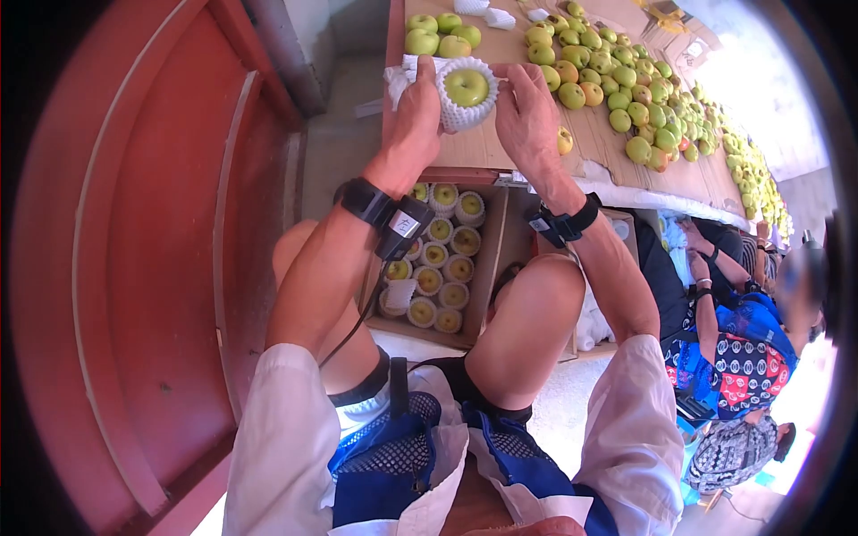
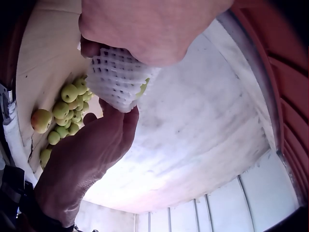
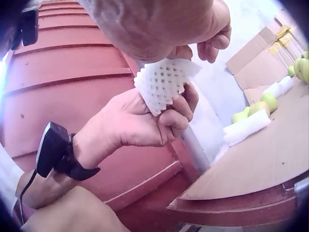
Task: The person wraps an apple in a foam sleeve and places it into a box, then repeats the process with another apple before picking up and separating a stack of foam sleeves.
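A yellow-green apple (image 1: 466, 87) sits in a white foam net (image 1: 454, 116) at the table's near edge in the head view. My left hand (image 1: 418, 116) grips the netted apple from the left, its fingers curled round the foam, as the right wrist view also shows. With thumb and fingertips my right hand (image 1: 529, 116) pinches the net's edge on the other side. In the left wrist view the foam net (image 2: 116, 77) covers most of the apple, and a bit of green shows at one side.
Loose apples (image 1: 657, 107) spread over the cardboard-covered table (image 1: 590, 152). Several more apples (image 1: 422, 41) and foam nets (image 1: 487, 16) lie at its left end. Below, a box (image 1: 490, 259) holds netted apples in rows. A red panel (image 1: 134, 268) stands left; other people (image 1: 742, 357) are at right.
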Demonstrator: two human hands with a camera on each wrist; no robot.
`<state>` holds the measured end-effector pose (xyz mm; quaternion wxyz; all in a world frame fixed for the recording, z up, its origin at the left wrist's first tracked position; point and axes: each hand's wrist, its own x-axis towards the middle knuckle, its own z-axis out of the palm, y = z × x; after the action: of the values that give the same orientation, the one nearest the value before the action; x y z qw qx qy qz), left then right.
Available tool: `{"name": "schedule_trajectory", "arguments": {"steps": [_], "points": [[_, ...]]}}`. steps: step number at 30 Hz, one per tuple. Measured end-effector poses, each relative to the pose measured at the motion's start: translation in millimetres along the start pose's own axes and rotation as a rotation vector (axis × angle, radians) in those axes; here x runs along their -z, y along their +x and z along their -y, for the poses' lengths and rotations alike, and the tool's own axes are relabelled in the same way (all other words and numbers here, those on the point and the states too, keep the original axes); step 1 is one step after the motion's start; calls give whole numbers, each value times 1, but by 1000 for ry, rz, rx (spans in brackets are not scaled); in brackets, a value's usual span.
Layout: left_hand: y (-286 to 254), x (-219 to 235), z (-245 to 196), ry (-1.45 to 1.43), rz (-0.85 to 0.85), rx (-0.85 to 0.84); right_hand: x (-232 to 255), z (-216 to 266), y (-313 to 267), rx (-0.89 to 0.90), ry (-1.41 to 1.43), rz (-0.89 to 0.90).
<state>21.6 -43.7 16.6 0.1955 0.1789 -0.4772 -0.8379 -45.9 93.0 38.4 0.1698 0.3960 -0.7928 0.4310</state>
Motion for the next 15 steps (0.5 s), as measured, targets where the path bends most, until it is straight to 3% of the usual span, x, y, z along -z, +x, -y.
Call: {"name": "schedule_trajectory", "arguments": {"steps": [4,7,10,13,15], "points": [[7,7,7,31,8,-55,5,-16,4,23,12,76],[-1,8,-1,94,-24,16,16,-3,8,-241,332,233],[-5,7,-6,148,-78,-2,18,5,6,-232,305,261],[-3,8,-1,176,-68,-87,21,17,4,-99,125,300],[-5,8,-5,298,-80,-35,22,20,2,9,-4,314]]}}
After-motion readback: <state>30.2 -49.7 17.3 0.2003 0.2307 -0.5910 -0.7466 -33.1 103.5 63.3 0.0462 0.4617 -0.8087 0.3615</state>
